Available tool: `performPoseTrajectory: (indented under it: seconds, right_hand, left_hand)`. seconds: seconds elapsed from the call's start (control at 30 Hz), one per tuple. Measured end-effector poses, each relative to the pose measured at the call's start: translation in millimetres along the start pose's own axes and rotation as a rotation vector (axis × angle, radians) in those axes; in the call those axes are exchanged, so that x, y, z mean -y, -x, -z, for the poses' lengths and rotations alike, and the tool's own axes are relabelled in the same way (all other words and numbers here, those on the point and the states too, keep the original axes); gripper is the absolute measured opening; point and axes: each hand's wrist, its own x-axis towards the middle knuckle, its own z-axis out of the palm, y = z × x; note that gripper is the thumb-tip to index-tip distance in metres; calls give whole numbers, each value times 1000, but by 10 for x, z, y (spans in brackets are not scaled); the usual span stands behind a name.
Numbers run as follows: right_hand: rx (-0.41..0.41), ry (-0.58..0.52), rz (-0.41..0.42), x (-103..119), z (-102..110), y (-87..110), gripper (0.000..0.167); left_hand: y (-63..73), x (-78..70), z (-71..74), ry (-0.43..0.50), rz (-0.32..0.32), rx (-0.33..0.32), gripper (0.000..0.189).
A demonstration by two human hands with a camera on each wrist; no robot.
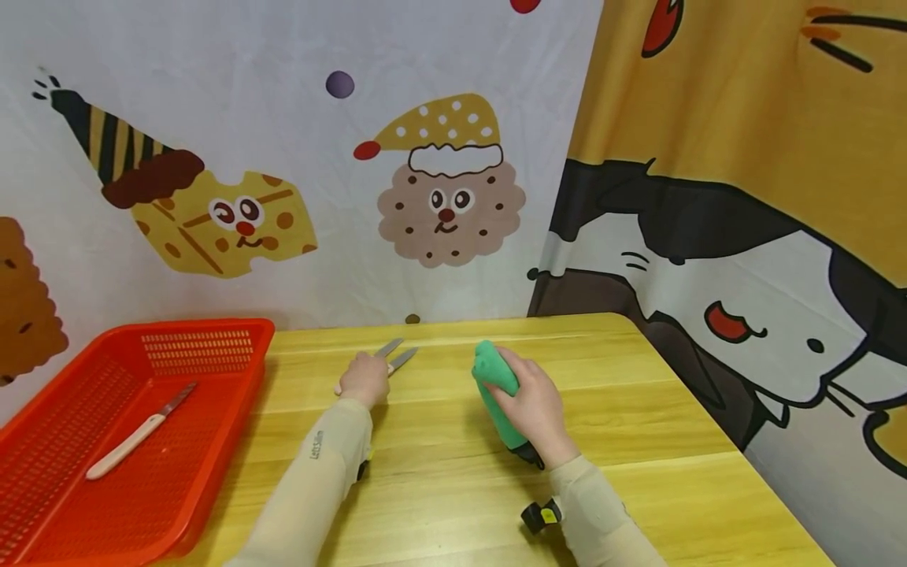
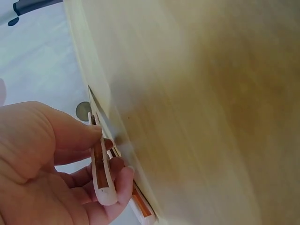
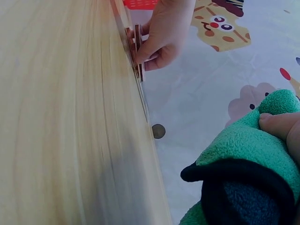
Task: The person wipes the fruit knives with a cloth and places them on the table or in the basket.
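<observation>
My left hand pinches a white-handled knife between thumb and fingers, over the far middle of the table. The handle has a brown strip along its edge. A second knife, much the same, lies on the table close beside the fingers. In the head view both blades point away to the far right, and the hand hides most of the handles. My right hand grips a bunched green terry cloth with black trim, right of the knives and above the table.
On the left stands a red plastic basket with perforated walls. Inside it lies another white-handled knife. A wooden table spreads under both hands, its far edge against a printed curtain.
</observation>
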Motion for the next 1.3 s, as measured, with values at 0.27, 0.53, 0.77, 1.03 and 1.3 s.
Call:
performPoseTrajectory:
  seconds: [0.27, 0.53, 0.77, 1.03, 1.3]
  right_hand:
    - [2, 3, -5, -1, 13, 6, 57]
    - [-4, -5, -10, 4, 39, -3, 58]
    - [-9, -6, -8, 8, 53, -14, 58]
    - [-28, -23, 15, 17, 83, -35, 59]
    - [-83, -52, 62, 89, 194, -112, 61]
  left_hand:
    - [46, 10, 16, 34, -19, -19, 32]
    - [46, -38, 6, 158, -113, -65, 37]
    - [137, -122, 73, 353, -174, -88, 23]
    - [269, -178, 158, 558, -221, -90, 27]
    - [436, -211, 339, 895, -271, 14, 30]
